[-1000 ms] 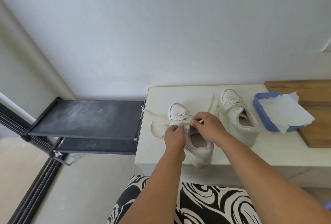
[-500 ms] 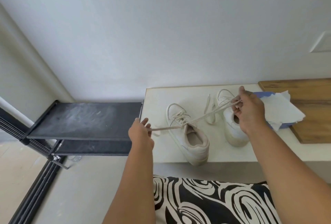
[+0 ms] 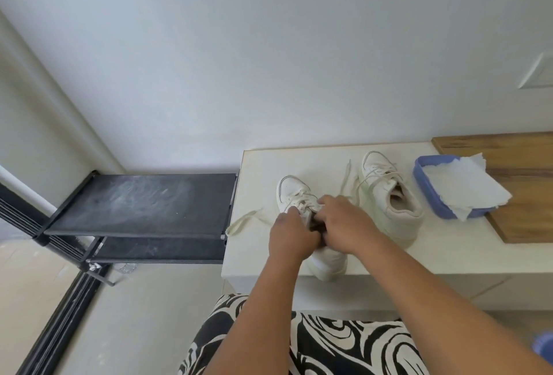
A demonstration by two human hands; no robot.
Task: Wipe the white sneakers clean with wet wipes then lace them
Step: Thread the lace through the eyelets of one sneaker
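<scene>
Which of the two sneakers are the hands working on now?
The left sneaker, nearer the rack: both the left hand and right hand are at its laces. The right sneaker stands untouched.

Nothing here can be read. The two white leather sneakers (image 3: 389,195) on the pale tabletop show no brand mark or lettering from this angle, and the blue plastic wipes tub (image 3: 431,195) at about two o'clock carries no legible label.

Both hands (image 3: 320,231) on near sneaker (image 3: 294,195), lace (image 3: 242,223) trailing left
</scene>
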